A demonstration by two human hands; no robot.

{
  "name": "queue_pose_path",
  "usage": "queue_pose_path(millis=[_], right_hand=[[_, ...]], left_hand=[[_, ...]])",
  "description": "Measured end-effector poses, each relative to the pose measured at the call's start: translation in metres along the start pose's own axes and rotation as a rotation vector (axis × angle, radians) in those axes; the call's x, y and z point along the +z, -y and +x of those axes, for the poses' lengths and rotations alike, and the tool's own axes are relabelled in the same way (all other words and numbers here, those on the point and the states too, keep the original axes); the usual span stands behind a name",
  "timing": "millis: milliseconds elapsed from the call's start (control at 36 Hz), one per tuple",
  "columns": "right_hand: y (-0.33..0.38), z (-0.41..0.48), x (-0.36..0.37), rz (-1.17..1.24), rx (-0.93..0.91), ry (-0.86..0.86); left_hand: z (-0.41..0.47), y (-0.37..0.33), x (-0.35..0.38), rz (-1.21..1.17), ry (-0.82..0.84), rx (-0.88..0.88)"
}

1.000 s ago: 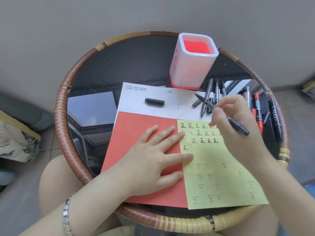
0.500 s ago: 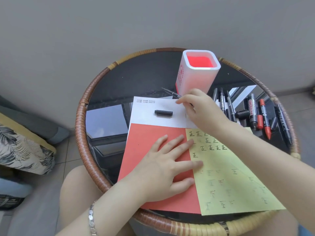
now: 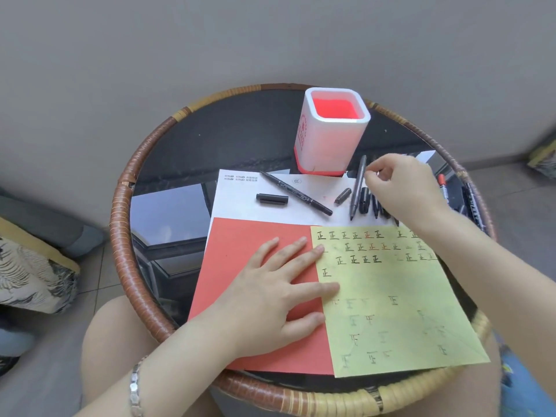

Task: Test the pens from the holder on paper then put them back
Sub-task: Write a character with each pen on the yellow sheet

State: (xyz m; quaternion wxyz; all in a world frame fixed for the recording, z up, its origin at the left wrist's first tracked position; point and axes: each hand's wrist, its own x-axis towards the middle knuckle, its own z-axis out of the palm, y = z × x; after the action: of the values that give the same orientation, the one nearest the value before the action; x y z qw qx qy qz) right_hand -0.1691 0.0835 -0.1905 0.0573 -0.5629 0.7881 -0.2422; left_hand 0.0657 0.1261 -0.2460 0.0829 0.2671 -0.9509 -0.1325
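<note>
The person sits with a small round table (image 3: 120, 224) over their knees, its rim wound in rattan and its top dark glass. The white pen holder (image 3: 331, 142) with its red inside stands upright at the upper middle of the frame, and no pens show in its mouth. Just below it a white sheet (image 3: 240, 203) lies flat. On it rests a black pen (image 3: 296, 192) with its tip bare, slanting down to the right, and a loose black cap (image 3: 272, 199) lies just left of it.

Lower down, a red sheet (image 3: 240, 254) and a yellow sheet (image 3: 391, 302) lie side by side, the yellow one covered in rows of small test marks.

The left hand (image 3: 276, 293) lies flat with fingers spread on the red sheet, fingertips reaching onto the yellow edge, holding nothing.

The right hand (image 3: 403, 188) hovers at the right of the frame over a cluster of pens. Its fingers are curled and its thumb and forefinger meet the upper end of a grey pen (image 3: 358, 191). From here I cannot tell whether they actually grip it. A red marker (image 3: 441, 183) peeks out beyond that hand.
</note>
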Motion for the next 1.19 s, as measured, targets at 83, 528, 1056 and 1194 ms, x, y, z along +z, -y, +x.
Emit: queue_pose_path(millis=[83,528,1056,1194], right_hand=[[-0.006,0.007,-0.002,-0.180,0.054,0.062],[0.019,0.032,0.006,-0.174,0.271,0.245],[0.003,-0.084,-0.020,0.932,0.075,-0.007],[0.006,-0.097,-0.009,0.917,0.041,0.060]], left_hand=[[0.000,-0.001,0.000,0.020,-0.006,-0.001],[0.000,-0.002,-0.003,0.004,0.014,-0.003],[0.005,-0.013,-0.003,0.093,-0.015,-0.015],[0.007,-0.017,-0.002,0.082,-0.006,0.001]])
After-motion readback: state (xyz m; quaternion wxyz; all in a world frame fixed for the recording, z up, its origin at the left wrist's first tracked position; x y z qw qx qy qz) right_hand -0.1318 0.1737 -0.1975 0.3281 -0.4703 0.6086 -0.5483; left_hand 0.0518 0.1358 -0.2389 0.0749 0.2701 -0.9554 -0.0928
